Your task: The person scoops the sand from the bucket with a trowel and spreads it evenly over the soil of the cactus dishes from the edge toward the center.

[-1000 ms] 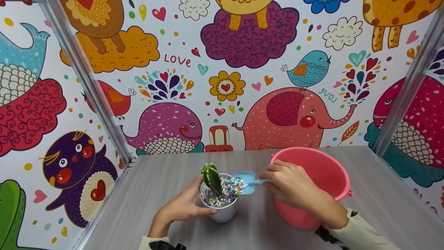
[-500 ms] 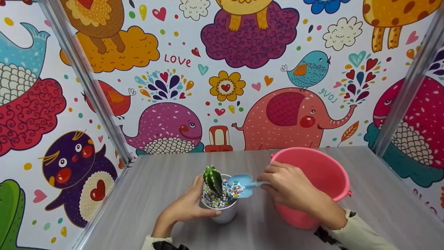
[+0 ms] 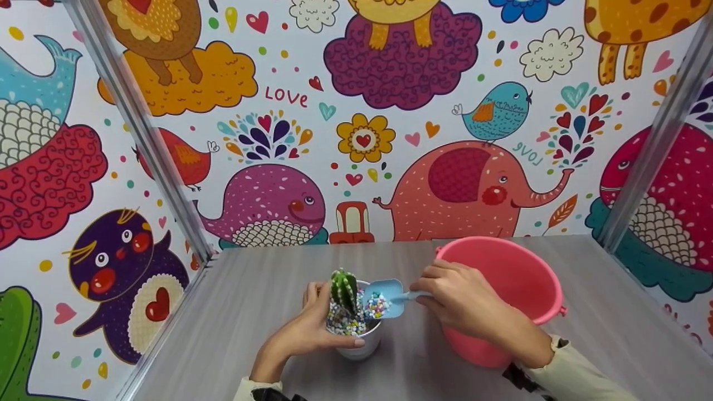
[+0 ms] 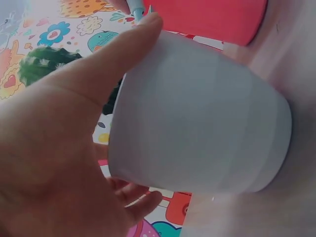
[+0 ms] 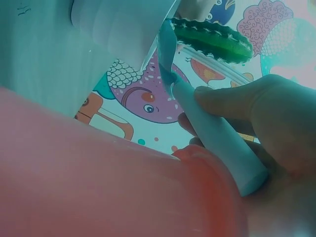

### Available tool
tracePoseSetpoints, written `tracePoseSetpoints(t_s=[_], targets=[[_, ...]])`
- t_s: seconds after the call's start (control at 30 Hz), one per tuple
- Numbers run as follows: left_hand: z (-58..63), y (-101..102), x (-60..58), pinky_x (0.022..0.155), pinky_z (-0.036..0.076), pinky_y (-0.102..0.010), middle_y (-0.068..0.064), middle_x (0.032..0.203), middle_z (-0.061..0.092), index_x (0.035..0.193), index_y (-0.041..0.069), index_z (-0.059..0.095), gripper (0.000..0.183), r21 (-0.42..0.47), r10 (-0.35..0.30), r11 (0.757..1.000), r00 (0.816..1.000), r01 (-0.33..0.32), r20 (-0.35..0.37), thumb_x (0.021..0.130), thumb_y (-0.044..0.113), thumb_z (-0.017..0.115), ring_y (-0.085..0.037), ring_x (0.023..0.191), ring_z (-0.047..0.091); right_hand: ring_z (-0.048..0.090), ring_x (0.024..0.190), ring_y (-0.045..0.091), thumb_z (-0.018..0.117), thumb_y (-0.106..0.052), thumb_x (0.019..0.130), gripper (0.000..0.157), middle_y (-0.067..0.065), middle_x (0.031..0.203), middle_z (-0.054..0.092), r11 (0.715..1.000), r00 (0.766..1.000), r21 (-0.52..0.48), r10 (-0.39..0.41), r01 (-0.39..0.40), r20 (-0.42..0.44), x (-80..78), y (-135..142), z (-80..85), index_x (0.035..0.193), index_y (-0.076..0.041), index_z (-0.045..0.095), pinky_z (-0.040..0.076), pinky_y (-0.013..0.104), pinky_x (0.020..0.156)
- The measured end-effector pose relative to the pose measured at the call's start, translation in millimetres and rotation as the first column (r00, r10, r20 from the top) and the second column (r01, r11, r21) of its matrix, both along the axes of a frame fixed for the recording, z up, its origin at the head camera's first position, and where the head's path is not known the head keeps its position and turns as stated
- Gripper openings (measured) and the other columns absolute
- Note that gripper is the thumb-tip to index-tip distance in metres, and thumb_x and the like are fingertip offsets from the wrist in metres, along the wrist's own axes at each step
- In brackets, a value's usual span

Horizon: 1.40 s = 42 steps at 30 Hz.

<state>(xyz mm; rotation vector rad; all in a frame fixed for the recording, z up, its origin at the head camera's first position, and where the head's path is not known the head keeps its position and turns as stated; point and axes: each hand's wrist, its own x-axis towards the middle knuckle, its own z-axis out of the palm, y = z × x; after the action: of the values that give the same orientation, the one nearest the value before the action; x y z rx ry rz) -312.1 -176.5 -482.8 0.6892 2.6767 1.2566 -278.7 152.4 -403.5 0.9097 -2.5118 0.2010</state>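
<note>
A white flowerpot (image 3: 359, 352) stands on the table, holding a green cactus (image 3: 343, 292) amid multicoloured pebbles (image 3: 346, 322). My left hand (image 3: 312, 328) grips the pot from the left, its thumb across the near side close to the rim. In the left wrist view, the pot's smooth wall (image 4: 197, 118) fills the middle, with fingertips showing past its far edge. My right hand (image 3: 459, 292) holds a light blue scoop (image 3: 394, 289) by its handle. The scoop's blade is over the pot's right rim, with some pebbles on it. In the right wrist view, the thumb lies along the handle (image 5: 217, 138).
A pink bucket (image 3: 529, 278) stands to the right, just behind and under my right forearm. Its inside bottom is hidden. The grey wood-grain table (image 3: 267, 278) meets printed cartoon walls (image 3: 362, 67), with metal posts (image 3: 167, 184) at the corners.
The left hand has shifted a little to the right, with the cactus and pot rim. The scoop has moved slightly left over the pot, and its blade carries fewer pebbles.
</note>
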Motion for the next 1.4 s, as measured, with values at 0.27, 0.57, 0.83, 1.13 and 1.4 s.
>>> tracePoseSetpoints(t_s=[0.27,0.57,0.83,1.13,1.4], targets=[[0.6,-3.2,-1.4,0.122,0.038,-0.066,-0.013,0.159,0.032,0.171,0.025,0.020,0.129,0.022,-0.035,0.999,0.999,0.035,-0.029,0.072,0.055,0.098,-0.032,0.148,0.035,0.070,0.091,0.015,0.095,-0.024,0.084,0.028,-0.003,0.098,0.078,0.999,0.998,-0.011,-0.048,0.047,-0.043,-1.6,-0.1,2.0,0.110,-0.021,0.085,0.064,0.034,0.078],[0.2,-3.0,-1.6,0.123,0.037,-0.067,-0.013,0.162,0.033,0.171,0.025,0.020,0.128,0.028,-0.034,0.999,0.999,0.034,-0.017,0.073,0.054,0.098,-0.031,0.150,0.034,0.075,0.103,0.021,0.097,-0.023,0.081,0.035,0.001,0.106,0.080,0.996,0.991,-0.020,-0.089,0.087,-0.101,-2.4,0.4,0.6,0.113,-0.020,0.085,0.066,0.038,0.083],[0.7,-2.6,-1.4,0.124,0.037,-0.069,-0.013,0.161,0.033,0.171,0.025,0.020,0.128,0.026,-0.027,0.999,1.000,0.027,0.003,0.074,0.055,0.097,-0.032,0.149,0.035,0.071,0.099,0.020,0.099,-0.024,0.078,0.036,0.000,0.104,0.080,0.996,0.991,-0.016,-0.085,0.084,-0.106,-2.2,-1.7,-1.0,0.111,-0.020,0.085,0.065,0.035,0.079],[0.5,-3.4,-1.4,0.123,0.037,-0.069,-0.014,0.162,0.033,0.172,0.026,0.020,0.128,0.029,-0.033,0.999,0.999,0.033,-0.012,0.074,0.054,0.098,-0.032,0.150,0.034,0.068,0.093,0.017,0.099,-0.024,0.078,0.034,-0.002,0.100,0.079,0.998,0.988,-0.010,-0.057,0.056,-0.146,-1.2,-5.2,-2.4,0.110,-0.021,0.086,0.063,0.031,0.077],[-0.1,-3.3,-2.0,0.122,0.038,-0.066,-0.008,0.152,0.040,0.169,0.027,0.024,0.125,0.032,-0.043,0.999,0.999,0.044,-0.027,0.072,0.056,0.097,-0.027,0.144,0.036,0.067,0.094,0.017,0.100,-0.023,0.075,0.037,-0.002,0.100,0.079,0.999,0.980,0.003,-0.050,0.052,-0.192,-2.1,-6.7,-5.4,0.109,-0.020,0.086,0.059,0.030,0.075]])
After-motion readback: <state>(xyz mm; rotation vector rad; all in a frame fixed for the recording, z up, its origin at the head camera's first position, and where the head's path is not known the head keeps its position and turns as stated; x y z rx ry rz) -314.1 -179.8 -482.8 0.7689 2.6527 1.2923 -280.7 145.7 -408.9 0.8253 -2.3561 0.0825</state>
